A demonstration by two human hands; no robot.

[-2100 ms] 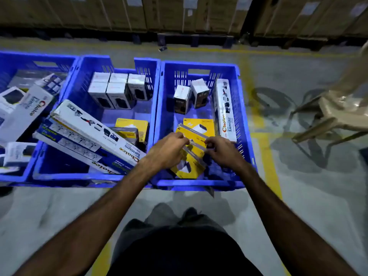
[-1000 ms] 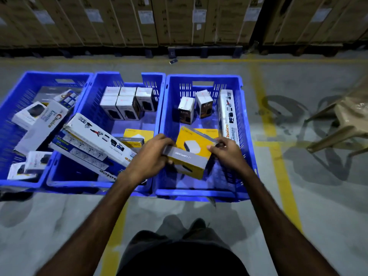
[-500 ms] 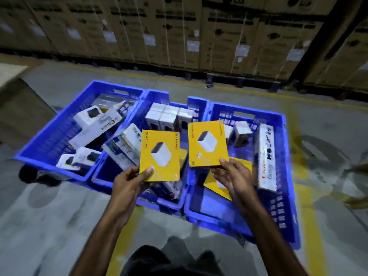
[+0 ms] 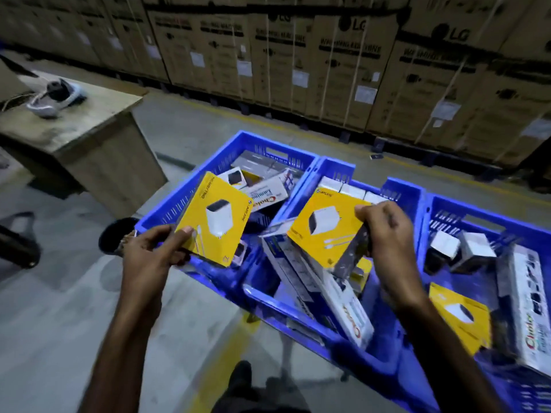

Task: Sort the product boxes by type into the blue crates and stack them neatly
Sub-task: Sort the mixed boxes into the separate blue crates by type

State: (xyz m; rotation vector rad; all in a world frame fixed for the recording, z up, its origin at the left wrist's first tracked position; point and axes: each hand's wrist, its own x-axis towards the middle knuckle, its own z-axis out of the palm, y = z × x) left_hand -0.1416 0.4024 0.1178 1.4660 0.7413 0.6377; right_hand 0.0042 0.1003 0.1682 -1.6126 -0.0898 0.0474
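Note:
Three blue crates stand side by side on the floor: a left crate (image 4: pixel 208 171), a middle crate (image 4: pixel 337 171) and a right crate (image 4: pixel 447 210). My left hand (image 4: pixel 152 251) grips a yellow charger box (image 4: pixel 213 225) over the left crate's near edge. My right hand (image 4: pixel 387 234) holds a second yellow charger box (image 4: pixel 323 226) above the middle crate. A third yellow box (image 4: pixel 460 317) lies in the right crate beside a long white power-strip box (image 4: pixel 527 308). Long white power-strip boxes (image 4: pixel 316 281) lean in the middle crate.
Small white boxes (image 4: pixel 463 251) sit at the back of the right crate and more in the middle crate (image 4: pixel 343 186). A wooden desk (image 4: pixel 89 144) with a shoe (image 4: pixel 55 98) stands at left. Large cardboard cartons (image 4: pixel 328 70) line the back. A yellow floor line (image 4: pixel 220 347) runs under the crates.
Both hands lifted yellow boxes out of the right crate and carried them left; the left one is now over the left crate, the right one over the middle crate. The view swung left.

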